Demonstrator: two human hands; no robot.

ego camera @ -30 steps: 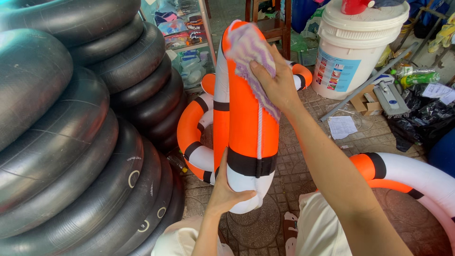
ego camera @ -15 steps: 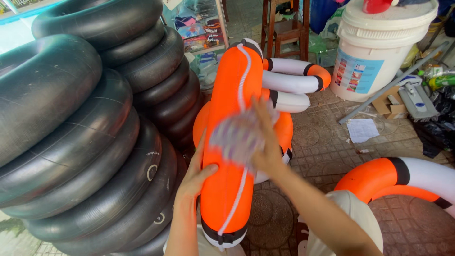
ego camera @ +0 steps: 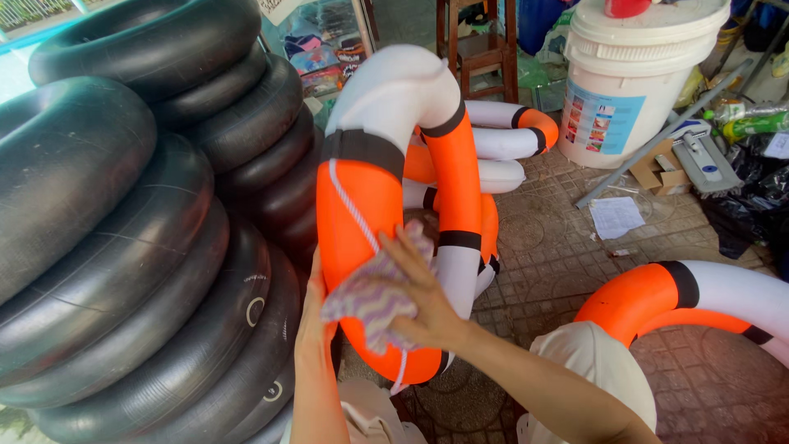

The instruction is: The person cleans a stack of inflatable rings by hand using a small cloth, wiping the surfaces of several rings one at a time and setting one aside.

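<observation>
An orange and white inflatable swim ring [ego camera: 386, 164] with black bands and a white rope stands upright in front of me. My right hand [ego camera: 419, 296] presses a crumpled cloth [ego camera: 374, 300] with a wavy pink and white pattern against the ring's lower orange part. My left hand [ego camera: 312, 316] grips the ring's left edge near the bottom, mostly hidden behind the cloth and ring.
A tall stack of black inner tubes [ego camera: 140, 222] fills the left side. More orange and white rings lie behind [ego camera: 501, 144] and at the right [ego camera: 682, 300]. A big white bucket [ego camera: 629, 82], a wooden stool [ego camera: 477, 41] and paper scraps [ego camera: 616, 215] sit on the tiled floor.
The ring has turned, its white section now on top. My right hand with the cloth has gone from the ring's top down to its lower orange part.
</observation>
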